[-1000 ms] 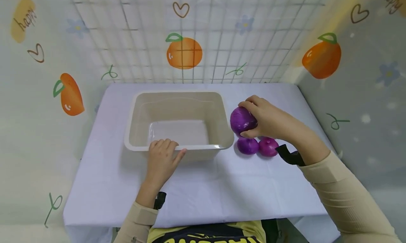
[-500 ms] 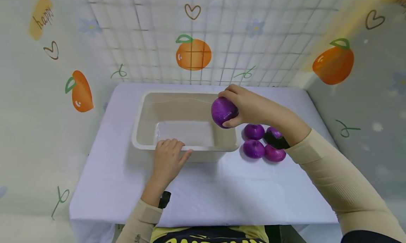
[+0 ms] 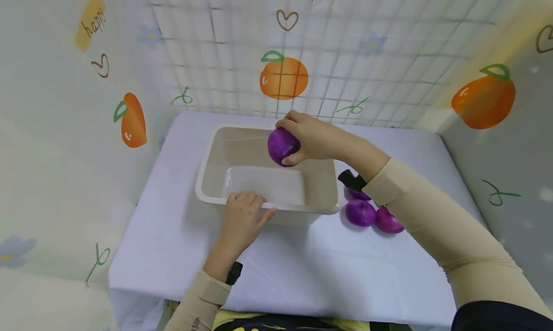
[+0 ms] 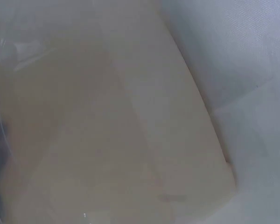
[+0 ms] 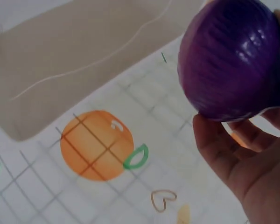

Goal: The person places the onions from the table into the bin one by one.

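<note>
My right hand [image 3: 312, 135] grips a shiny purple onion [image 3: 282, 147] between thumb and fingers, over the right half of a beige plastic basin [image 3: 206, 177]. In the right wrist view the fingers cup the onion [image 5: 233, 60] from one side. My left hand [image 3: 243, 219] rests on the basin's near rim, fingers over the edge and thumb along the outside. The left wrist view is filled by the basin's outer wall [image 4: 130, 116]; the left hand is hardly seen there. Right of the basin lie more onions [image 3: 360, 213], partly hidden by the right forearm.
The basin stands on a table with a white cloth [image 3: 302, 273]. Behind rises a white curtain [image 3: 242, 33] over a wire grid, printed with oranges. Similar printed sheets hang at both sides. Black bands [image 3: 352, 181] sit on the wrists.
The right hand has carried the onion left, from beside the basin to above it. The left hand stays on the rim. The head view has shifted a little.
</note>
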The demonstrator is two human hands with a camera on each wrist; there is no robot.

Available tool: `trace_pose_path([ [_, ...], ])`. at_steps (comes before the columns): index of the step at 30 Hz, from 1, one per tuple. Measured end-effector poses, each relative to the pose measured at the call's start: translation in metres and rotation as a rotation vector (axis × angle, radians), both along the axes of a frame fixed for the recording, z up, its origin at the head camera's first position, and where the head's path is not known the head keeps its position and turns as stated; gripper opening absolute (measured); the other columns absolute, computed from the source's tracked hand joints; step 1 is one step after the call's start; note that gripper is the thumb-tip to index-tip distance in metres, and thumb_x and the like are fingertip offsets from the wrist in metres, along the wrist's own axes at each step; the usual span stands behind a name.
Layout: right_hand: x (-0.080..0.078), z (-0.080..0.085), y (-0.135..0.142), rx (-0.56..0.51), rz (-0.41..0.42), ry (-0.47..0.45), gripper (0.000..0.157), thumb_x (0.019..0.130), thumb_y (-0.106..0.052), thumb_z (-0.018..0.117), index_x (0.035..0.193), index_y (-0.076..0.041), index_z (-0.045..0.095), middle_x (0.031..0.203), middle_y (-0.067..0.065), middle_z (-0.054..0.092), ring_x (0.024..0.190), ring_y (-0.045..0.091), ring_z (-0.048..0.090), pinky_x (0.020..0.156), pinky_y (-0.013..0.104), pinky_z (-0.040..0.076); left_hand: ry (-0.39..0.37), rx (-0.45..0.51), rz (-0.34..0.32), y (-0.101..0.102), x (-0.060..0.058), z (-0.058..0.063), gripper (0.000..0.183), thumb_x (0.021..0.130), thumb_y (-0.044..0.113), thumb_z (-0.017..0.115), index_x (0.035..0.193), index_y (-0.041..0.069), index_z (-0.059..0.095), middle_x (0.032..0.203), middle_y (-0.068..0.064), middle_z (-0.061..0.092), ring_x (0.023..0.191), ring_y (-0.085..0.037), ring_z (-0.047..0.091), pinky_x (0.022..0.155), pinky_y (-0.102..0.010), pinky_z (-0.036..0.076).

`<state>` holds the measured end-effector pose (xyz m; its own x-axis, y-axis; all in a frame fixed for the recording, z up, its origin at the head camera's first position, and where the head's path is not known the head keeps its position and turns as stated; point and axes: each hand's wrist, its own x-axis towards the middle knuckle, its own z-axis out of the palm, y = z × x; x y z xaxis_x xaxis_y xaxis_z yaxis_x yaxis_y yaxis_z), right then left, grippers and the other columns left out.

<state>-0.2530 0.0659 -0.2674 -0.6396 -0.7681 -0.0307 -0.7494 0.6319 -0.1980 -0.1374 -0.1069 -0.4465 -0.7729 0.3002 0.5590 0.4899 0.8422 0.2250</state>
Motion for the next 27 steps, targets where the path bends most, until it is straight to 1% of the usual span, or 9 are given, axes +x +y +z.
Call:
trace_pose_path([
  [4, -0.010, -0.008, -0.015, 0.013, 0.018, -0.001, 0.071, 0.068, -0.035, 0.076, 0.122, 0.001, 0.047, 0.112, 0.015, 0.046, 0.097, 0.028, 0.050, 0.081, 0.037, 0.044, 0.004, -0.014, -0.002, -0.001, -0.001, 0.000, 0.034, 0.085, 0.044, 0.056, 0.082, 0.010, 0.061, 0.075, -0.001, 0.055, 0.077, -0.020, 0.053, 0.071, -0.035, 0.035],
  [9, -0.020, -0.018, -0.031, 0.021, 0.039, 0.013, 0.071, 0.068, -0.034, 0.077, 0.122, 0.001, 0.047, 0.110, 0.016, 0.047, 0.096, 0.028, 0.050, 0.080, 0.038, 0.044, 0.004, -0.022, 0.008, -0.003, -0.001, 0.000, 0.033, 0.083, 0.043, 0.059, 0.081, 0.011, 0.061, 0.074, 0.000, 0.054, 0.075, -0.019, 0.052, 0.069, -0.034, 0.034],
  [11, -0.024, -0.023, -0.037, 0.026, 0.043, 0.012, 0.071, 0.068, -0.034, 0.077, 0.122, 0.001, 0.047, 0.111, 0.016, 0.046, 0.097, 0.029, 0.049, 0.080, 0.038, 0.044, 0.011, -0.013, 0.005, -0.003, -0.002, -0.001, 0.032, 0.082, 0.042, 0.061, 0.080, 0.010, 0.061, 0.073, 0.000, 0.053, 0.074, -0.019, 0.052, 0.068, -0.034, 0.034],
  [16, -0.034, -0.037, -0.050, 0.055, 0.040, -0.005, 0.073, 0.069, -0.037, 0.076, 0.124, 0.000, 0.046, 0.114, 0.015, 0.045, 0.100, 0.028, 0.047, 0.081, 0.038, 0.044, 0.027, -0.004, -0.006, -0.004, -0.004, -0.003, 0.032, 0.082, 0.042, 0.061, 0.079, 0.011, 0.060, 0.073, 0.000, 0.052, 0.074, -0.019, 0.052, 0.068, -0.034, 0.035],
  [21, -0.043, -0.050, -0.062, 0.063, 0.053, -0.005, 0.074, 0.069, -0.038, 0.076, 0.124, 0.000, 0.045, 0.115, 0.015, 0.044, 0.099, 0.027, 0.047, 0.081, 0.036, 0.044, 0.026, 0.000, -0.013, -0.006, -0.004, -0.004, 0.032, 0.083, 0.042, 0.060, 0.079, 0.011, 0.059, 0.073, 0.000, 0.052, 0.073, -0.018, 0.051, 0.068, -0.033, 0.035],
  [27, -0.052, -0.064, -0.077, 0.067, 0.070, -0.007, 0.074, 0.068, -0.038, 0.076, 0.125, -0.001, 0.046, 0.116, 0.016, 0.044, 0.100, 0.029, 0.046, 0.081, 0.037, 0.044, 0.028, -0.015, -0.008, -0.009, -0.005, -0.005, 0.036, 0.086, 0.047, 0.052, 0.080, 0.012, 0.059, 0.073, 0.001, 0.051, 0.073, -0.017, 0.052, 0.069, -0.032, 0.034],
])
